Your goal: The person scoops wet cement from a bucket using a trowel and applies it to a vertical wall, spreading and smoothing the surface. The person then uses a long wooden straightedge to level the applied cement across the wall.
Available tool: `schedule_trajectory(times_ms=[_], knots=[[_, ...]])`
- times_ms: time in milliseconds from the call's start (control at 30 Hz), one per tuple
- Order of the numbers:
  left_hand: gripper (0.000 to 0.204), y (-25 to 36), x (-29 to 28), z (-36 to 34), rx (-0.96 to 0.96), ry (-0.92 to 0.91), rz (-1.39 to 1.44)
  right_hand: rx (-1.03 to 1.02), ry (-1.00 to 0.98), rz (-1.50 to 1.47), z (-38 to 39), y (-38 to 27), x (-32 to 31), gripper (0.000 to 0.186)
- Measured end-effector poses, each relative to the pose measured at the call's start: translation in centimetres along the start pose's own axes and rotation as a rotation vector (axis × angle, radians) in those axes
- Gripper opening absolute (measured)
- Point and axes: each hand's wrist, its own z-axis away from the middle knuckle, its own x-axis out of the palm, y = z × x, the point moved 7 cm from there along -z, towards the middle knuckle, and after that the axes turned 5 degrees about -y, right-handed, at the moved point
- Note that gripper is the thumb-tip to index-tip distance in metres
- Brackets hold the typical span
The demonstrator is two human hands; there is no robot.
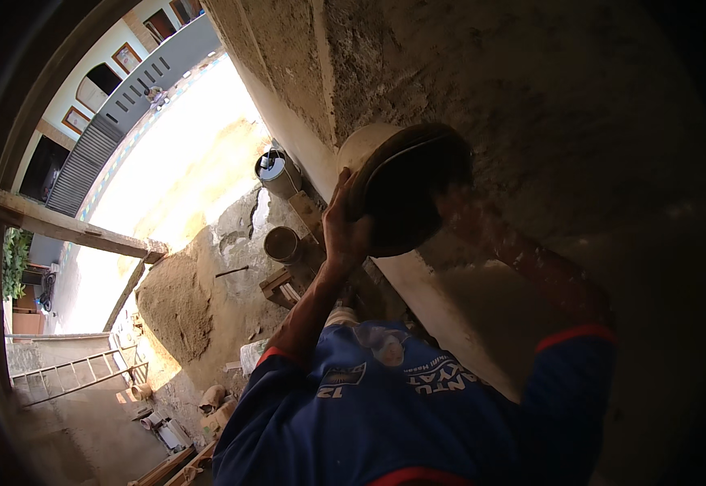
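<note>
A round pail (373, 146) with a dark interior is tilted up against the rough plastered wall (539, 97), just in front of me. My left hand (346, 219) is closed on its near left rim, the forearm rising from below. My right hand (462, 211) reaches to the pail's dark opening on the right; it is smeared and shadowed, so its fingers and anything in them cannot be made out. Pale flecks show on my right forearm.
Below lie a pail of water (276, 174), another bucket (280, 243), wooden boards (306, 212), a thin tool (231, 271) and a sand heap (174, 308). A ladder (77, 377) lies lower left, under a beam (85, 231). A distant person (156, 97) is by the fence.
</note>
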Motion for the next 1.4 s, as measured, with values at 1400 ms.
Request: schedule_trajectory(times_ms=[1400], knots=[[0.062,-13.3,-17.3,19.2,-0.703,0.694,0.055,0.035,-1.314,-2.483,-0.3,12.9,0.2,0.055]])
